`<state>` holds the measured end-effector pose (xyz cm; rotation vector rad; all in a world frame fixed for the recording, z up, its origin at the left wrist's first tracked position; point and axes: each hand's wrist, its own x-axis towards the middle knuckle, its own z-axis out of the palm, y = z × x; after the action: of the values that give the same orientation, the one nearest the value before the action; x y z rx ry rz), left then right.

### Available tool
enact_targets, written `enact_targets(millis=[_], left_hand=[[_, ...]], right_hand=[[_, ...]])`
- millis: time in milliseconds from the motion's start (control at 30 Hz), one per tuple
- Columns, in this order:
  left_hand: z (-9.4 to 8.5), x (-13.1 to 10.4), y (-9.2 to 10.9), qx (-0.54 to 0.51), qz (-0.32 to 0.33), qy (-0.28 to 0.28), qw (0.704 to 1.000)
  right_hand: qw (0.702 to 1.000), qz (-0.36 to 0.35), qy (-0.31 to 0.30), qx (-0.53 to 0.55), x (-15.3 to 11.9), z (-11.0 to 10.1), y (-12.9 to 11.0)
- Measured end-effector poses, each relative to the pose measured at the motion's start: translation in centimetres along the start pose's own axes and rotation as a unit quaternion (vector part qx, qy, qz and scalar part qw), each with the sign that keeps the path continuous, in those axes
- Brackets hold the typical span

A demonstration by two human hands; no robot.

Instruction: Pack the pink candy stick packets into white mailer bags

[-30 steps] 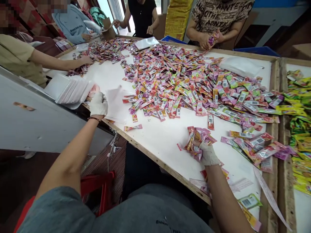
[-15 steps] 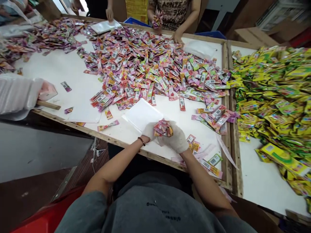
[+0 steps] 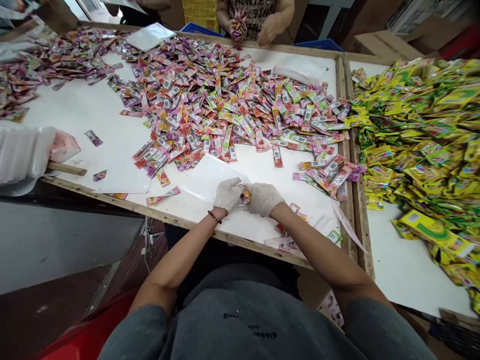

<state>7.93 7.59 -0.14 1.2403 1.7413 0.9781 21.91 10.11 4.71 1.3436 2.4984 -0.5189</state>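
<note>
My left hand, in a white knit glove, is closed round one side of a small bundle of candy sachets. Against its other side, my gloved right hand is wrapped, so only a little of the bundle shows between them. Both hands are above the white tabletop near its front edge. Just behind my left hand lies a clear plastic bag, flat on the table. A large pile of pink and purple sachets spreads beyond it.
Yellow-green packets fill the section right of a wooden divider. Stacked plastic trays stand at the left edge. Loose sachets lie by my right forearm. Across the table, a person's hand is near another sachet bundle.
My hands have closed further round the bundle, hiding most of it. The person across has lifted a hand off the pile. The whole view has shifted slightly.
</note>
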Motion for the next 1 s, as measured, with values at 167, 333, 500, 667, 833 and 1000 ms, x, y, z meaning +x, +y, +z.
enact_targets(millis=[167,333,500,667,833,1000], left_hand=[[1.0,-1.7,2.3,0.272,0.053,0.008,0.961],[1.2,-1.6,1.7,0.4,0.047,-0.024,0.915],[1.1,-1.8,2.6,0.391,0.068,-0.05,0.916],[1.4,-2.4,3.2,0.399,0.103,-0.066,0.909],[0.8,-1.7,2.7,0.375,0.075,-0.064,0.922],[1.6,-1.9,3.3,0.31,0.091,-0.06,0.944]], right_hand=[[0.996,0.0,-0.093,-0.003,1.8,-1.8,-0.5],[0.999,-0.008,0.017,0.05,-0.2,-0.2,1.5],[0.994,0.022,0.1,0.042,-1.4,2.0,2.0],[0.988,0.057,0.105,0.098,0.3,2.2,2.4],[0.946,-0.052,0.2,0.25,0.3,4.8,3.5],[0.934,0.038,0.245,0.256,2.0,6.2,3.2]])
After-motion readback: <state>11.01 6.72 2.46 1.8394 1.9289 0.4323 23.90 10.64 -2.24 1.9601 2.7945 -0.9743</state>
